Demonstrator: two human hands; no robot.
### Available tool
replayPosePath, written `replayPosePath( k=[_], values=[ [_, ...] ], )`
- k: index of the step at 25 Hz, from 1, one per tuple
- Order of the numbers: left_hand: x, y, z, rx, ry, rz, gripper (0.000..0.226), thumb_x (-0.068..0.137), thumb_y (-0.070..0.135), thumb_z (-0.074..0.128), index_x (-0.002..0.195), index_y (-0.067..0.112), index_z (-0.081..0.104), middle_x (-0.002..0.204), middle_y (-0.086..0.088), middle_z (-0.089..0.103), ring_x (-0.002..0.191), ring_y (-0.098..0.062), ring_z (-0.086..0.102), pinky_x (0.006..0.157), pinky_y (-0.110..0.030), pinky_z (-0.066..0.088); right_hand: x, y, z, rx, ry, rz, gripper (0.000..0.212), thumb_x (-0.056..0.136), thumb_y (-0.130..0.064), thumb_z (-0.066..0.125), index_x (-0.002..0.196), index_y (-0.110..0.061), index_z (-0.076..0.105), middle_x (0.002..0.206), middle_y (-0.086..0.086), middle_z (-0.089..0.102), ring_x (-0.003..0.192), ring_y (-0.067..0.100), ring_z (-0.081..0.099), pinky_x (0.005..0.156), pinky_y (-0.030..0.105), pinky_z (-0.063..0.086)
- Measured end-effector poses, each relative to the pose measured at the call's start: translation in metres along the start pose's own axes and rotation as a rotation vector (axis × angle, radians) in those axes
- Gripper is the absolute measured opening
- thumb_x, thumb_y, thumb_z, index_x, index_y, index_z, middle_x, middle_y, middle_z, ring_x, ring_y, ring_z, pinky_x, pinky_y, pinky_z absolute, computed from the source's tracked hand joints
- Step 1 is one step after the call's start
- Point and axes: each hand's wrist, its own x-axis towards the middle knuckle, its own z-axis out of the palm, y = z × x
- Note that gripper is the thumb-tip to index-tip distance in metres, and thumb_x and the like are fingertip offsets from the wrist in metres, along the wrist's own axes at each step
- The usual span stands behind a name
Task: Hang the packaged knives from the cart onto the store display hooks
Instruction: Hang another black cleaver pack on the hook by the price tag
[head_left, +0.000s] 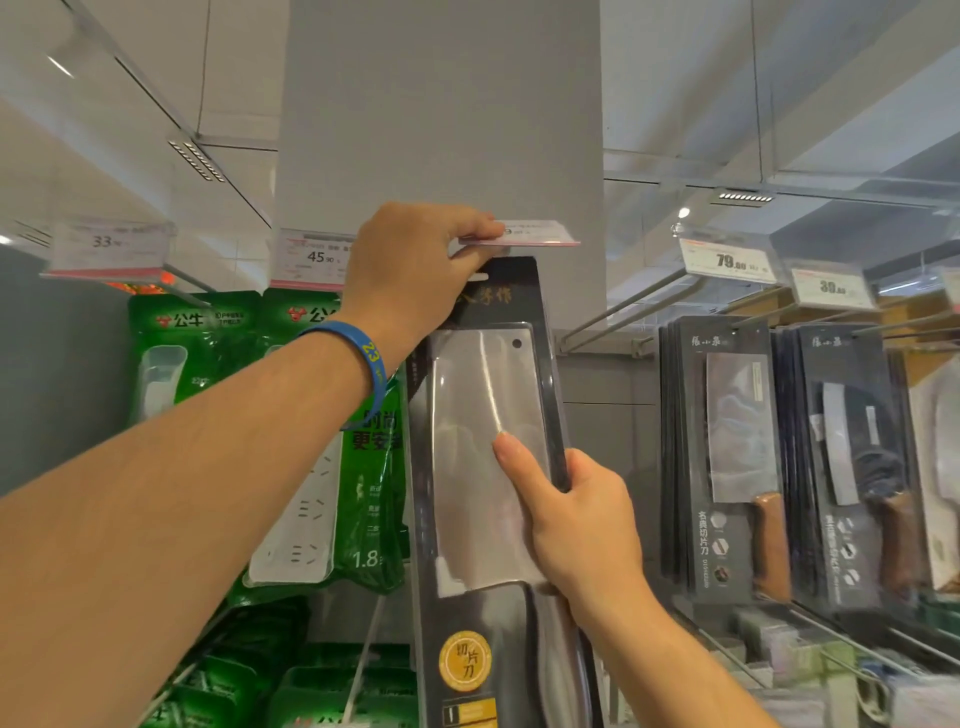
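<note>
The left hand (410, 265) reaches up with its fingers curled closed around the near end of a price tag holder (522, 234), tipping the tag flat and level above the top of a packaged cleaver (488, 467); a blue wristband (369, 364) circles that wrist. The right hand (576, 525) grips the package at its right edge about midway down, thumb laid across the clear blister over the blade and the other fingers wrapped behind the card, out of sight. The package is held upright, its black card topped by a hang slot that sits just under the raised tag and partly behind the left hand's knuckles, so whether it is on the hook cannot be told. A round gold sticker (465, 660) marks the lower part of the card. Left of the package hang green packs of power strips (296, 467), with price tags reading 33 (106, 241) and 45 (317, 255) above them. To the right, an empty double-wire display hook (623, 306) juts out from the grey back panel, and beyond it hang rows of other packaged knives (727, 457) with wooden handles, under tags marked 79 (730, 260) and 39 (831, 286).
</note>
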Motion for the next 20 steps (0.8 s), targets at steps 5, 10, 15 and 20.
replayPosePath(
  k=[5, 10, 15, 20],
  values=[
    [0.003, 0.002, -0.002, 0.018, -0.016, -0.018, 0.026, 0.093, 0.037, 0.065, 0.116, 0.029, 0.073, 0.115, 0.009, 0.072, 0.103, -0.015, 0.067, 0.087, -0.038, 0.055, 0.007, 0.007, -0.004, 0.052, 0.017, 0.125, 0.073, 0.069, -0.081, 0.071, 0.065, -0.015, 0.038, 0.063, 0.003, 0.039, 0.059, 0.017, 0.035, 0.058, 0.038, 0.033],
    [0.001, 0.004, -0.001, 0.023, -0.008, -0.018, 0.028, 0.093, 0.037, 0.065, 0.118, 0.028, 0.072, 0.115, 0.008, 0.073, 0.098, -0.014, 0.067, 0.083, -0.037, 0.056, 0.006, 0.016, 0.004, -0.024, 0.027, 0.101, 0.062, 0.07, -0.083, 0.064, 0.078, -0.027, 0.037, 0.075, -0.01, 0.034, 0.068, 0.007, 0.025, 0.062, 0.033, 0.044],
    [0.001, 0.007, -0.004, 0.026, -0.026, -0.037, 0.027, 0.092, 0.039, 0.065, 0.116, 0.029, 0.073, 0.111, 0.008, 0.074, 0.097, -0.014, 0.067, 0.081, -0.039, 0.056, 0.016, 0.022, -0.001, -0.074, -0.006, 0.144, 0.098, 0.073, -0.082, 0.061, 0.111, 0.008, 0.062, 0.107, 0.023, 0.067, 0.094, 0.032, 0.066, 0.082, 0.052, 0.054],
    [0.001, 0.008, -0.005, 0.052, -0.07, -0.048, 0.029, 0.092, 0.036, 0.066, 0.119, 0.027, 0.071, 0.119, 0.008, 0.071, 0.105, -0.015, 0.066, 0.088, -0.039, 0.055, 0.027, 0.028, 0.007, -0.156, -0.033, 0.173, 0.099, 0.074, -0.085, 0.057, 0.125, 0.0, 0.061, 0.128, 0.011, 0.067, 0.114, 0.03, 0.064, 0.101, 0.048, 0.051]
  ],
)
